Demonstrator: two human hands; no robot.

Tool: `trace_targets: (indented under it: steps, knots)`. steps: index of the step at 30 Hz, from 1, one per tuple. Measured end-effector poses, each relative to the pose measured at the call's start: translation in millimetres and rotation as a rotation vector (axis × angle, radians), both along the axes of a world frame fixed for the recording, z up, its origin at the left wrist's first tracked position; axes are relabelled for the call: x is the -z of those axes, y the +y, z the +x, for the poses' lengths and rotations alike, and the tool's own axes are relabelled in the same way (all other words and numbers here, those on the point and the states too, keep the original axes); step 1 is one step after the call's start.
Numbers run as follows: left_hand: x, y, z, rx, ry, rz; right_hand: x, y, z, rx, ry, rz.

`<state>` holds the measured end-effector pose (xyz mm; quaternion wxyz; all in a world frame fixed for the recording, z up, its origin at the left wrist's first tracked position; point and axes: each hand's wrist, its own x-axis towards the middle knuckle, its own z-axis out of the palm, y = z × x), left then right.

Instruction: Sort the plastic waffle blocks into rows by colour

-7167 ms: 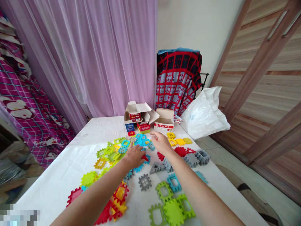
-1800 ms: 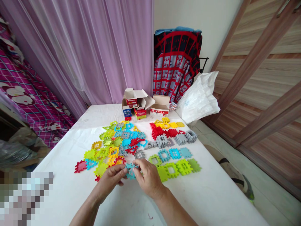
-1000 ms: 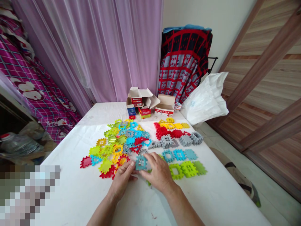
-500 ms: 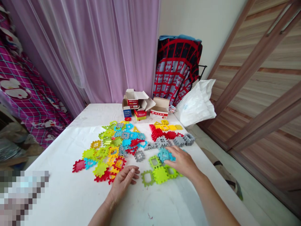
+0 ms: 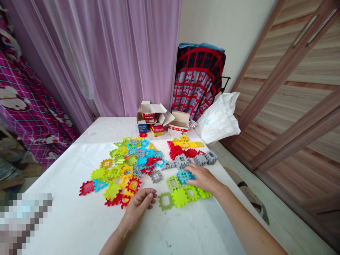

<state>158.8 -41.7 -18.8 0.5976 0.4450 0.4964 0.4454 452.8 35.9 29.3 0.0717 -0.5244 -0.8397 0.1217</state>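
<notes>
My right hand (image 5: 204, 177) reaches over a light-blue notched building tile (image 5: 184, 176), its thumb and fingers set against the tile's edges. Just below and left of it lie several lime-green tiles (image 5: 179, 197), some solid and some with a square window. My left hand (image 5: 140, 206) rests on the table with loosely curled fingers and nothing visible in them. Beside its fingertips are a red window tile (image 5: 133, 184) and the near edge of a mixed pile of red, yellow, green, blue and grey tiles (image 5: 114, 172).
Grey tiles (image 5: 182, 161), red tiles (image 5: 191, 152) and yellow tiles (image 5: 193, 144) lie in rows at the right. Opened small boxes (image 5: 178, 124) stand at the back of the white-covered table (image 5: 87, 226). A white plastic bag (image 5: 219, 118) sits at the back right corner.
My right hand has settled at the light-blue tile, its fingers closing slightly around it. The left hand stays in place. The view has shifted slightly.
</notes>
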Motion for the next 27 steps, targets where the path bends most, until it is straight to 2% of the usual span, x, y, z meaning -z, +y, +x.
trace_targets:
  steps: [5, 15, 27]
  knots:
    - [-1.1, 0, 0, 0.0, 0.009, -0.006, 3.0, 3, -1, -0.035, -0.018, -0.009]
    - [-4.0, 0, 1, 0.001, 0.021, -0.009, -4.3, 8, -6, -0.086, -0.074, -0.027]
    - [-3.7, 0, 1, 0.003, 0.028, -0.017, 1.2, 12, -4, -0.093, -0.105, -0.025]
